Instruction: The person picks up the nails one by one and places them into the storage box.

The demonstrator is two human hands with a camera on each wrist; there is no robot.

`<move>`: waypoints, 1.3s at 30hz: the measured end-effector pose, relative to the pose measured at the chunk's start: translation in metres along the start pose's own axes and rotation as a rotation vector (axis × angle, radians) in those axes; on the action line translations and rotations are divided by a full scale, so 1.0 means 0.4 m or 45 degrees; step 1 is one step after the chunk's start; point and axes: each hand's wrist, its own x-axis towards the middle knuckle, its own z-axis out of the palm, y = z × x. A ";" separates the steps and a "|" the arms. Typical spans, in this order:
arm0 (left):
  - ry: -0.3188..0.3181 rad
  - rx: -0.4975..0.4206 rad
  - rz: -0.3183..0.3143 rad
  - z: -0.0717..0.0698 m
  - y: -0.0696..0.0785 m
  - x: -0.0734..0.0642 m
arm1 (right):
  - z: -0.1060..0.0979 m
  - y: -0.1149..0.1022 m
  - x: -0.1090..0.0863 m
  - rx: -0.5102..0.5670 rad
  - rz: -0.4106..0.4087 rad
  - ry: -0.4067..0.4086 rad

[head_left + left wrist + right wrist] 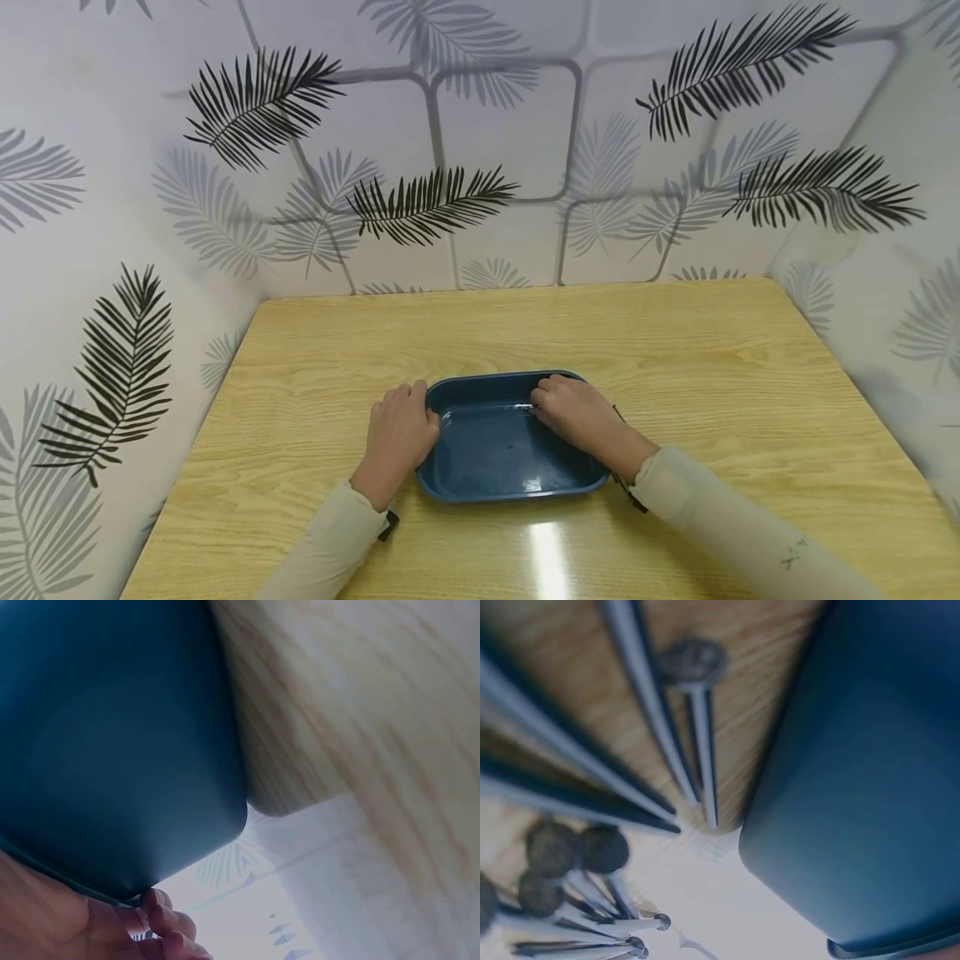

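A dark blue rectangular plastic tray (510, 450) with rounded corners sits between my two hands, and only its bare inside shows in the head view. My left hand (401, 429) grips the rim at its left end. In the left wrist view the left fingertips (176, 926) curl at the rim, beside the outer wall. My right hand (581, 417) holds the rim at the far right corner, knuckles over the inside. Outside the tray's right wall, in the right wrist view, lie several metal nails (705, 742) with round heads, mostly hidden by my right forearm in the head view.
The wooden table (315, 350) reaches back to a wall (510, 150) with a leaf pattern. Similar patterned surfaces stand at the left and right. A bright light reflection (549, 558) shows on the table in front of the tray.
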 end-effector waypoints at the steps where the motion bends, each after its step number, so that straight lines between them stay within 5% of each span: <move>1: -0.002 0.003 0.000 0.000 0.001 0.000 | 0.000 0.001 -0.001 0.005 -0.003 0.005; 11: -0.009 0.022 -0.006 0.004 0.005 0.000 | -0.026 0.008 -0.022 0.154 -0.020 0.146; 27: -0.003 0.025 -0.006 0.002 0.003 0.003 | -0.158 0.100 -0.143 0.288 0.308 0.155; 39: 0.011 0.026 0.001 0.006 0.003 0.006 | -0.149 0.158 -0.225 0.410 0.585 -0.129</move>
